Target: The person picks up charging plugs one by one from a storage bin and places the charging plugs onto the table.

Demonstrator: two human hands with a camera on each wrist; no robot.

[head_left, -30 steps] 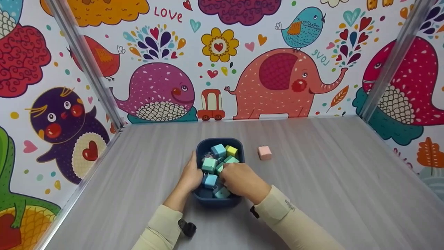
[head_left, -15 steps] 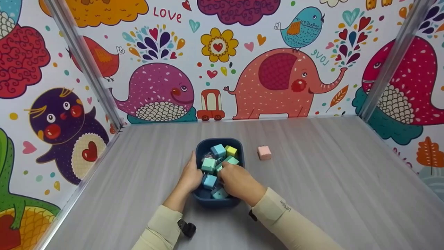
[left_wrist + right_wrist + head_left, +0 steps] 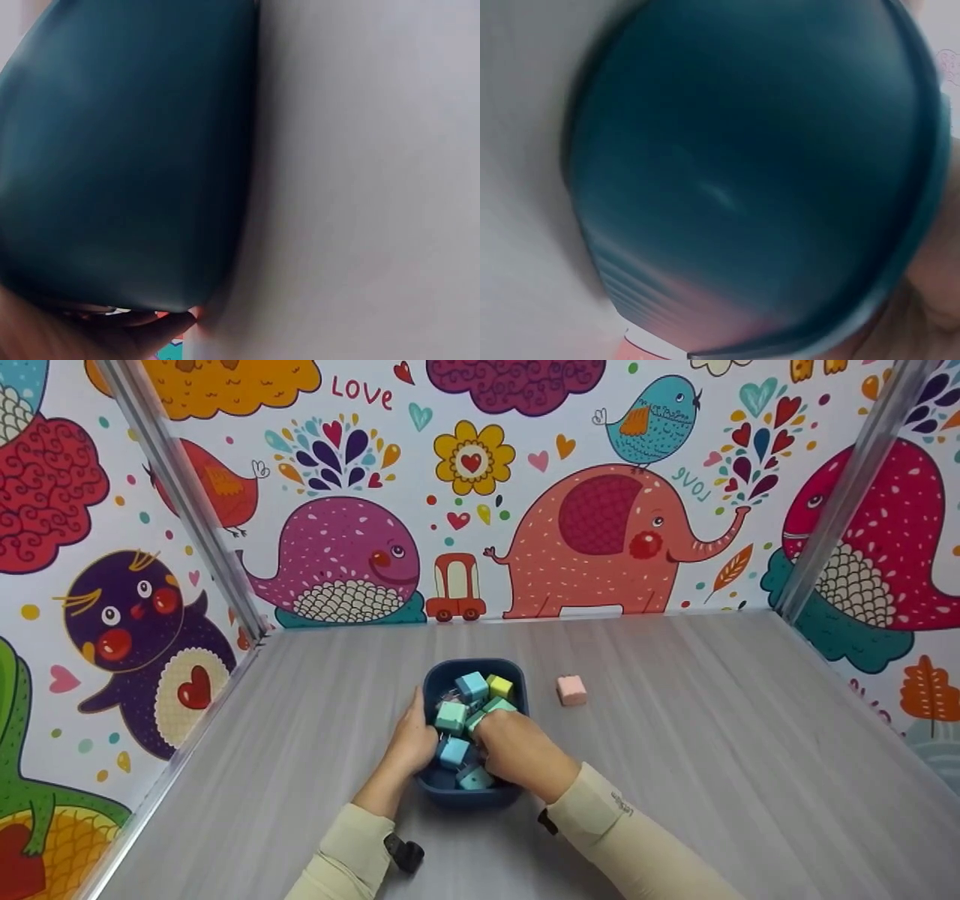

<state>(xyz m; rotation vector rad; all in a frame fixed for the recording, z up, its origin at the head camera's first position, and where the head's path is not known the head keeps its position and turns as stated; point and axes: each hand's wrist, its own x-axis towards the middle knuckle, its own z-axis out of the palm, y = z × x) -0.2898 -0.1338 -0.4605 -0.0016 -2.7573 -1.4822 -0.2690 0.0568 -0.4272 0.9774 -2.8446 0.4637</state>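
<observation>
Grey wood-grain surface [image 3: 690, 720], cartoon-printed walls [image 3: 457, 442] around, navy bin [image 3: 471, 799] of coloured cubes [image 3: 451, 717] thereon, left hand [image 3: 414, 740] straight-fingered along its side, right hand [image 3: 521, 754] dipped in, fingertips hidden, grip cannot be told.

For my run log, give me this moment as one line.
left hand: against blue bin; right hand: in bin among cubes, grip hidden; pink cube: on table, right of bin
</observation>
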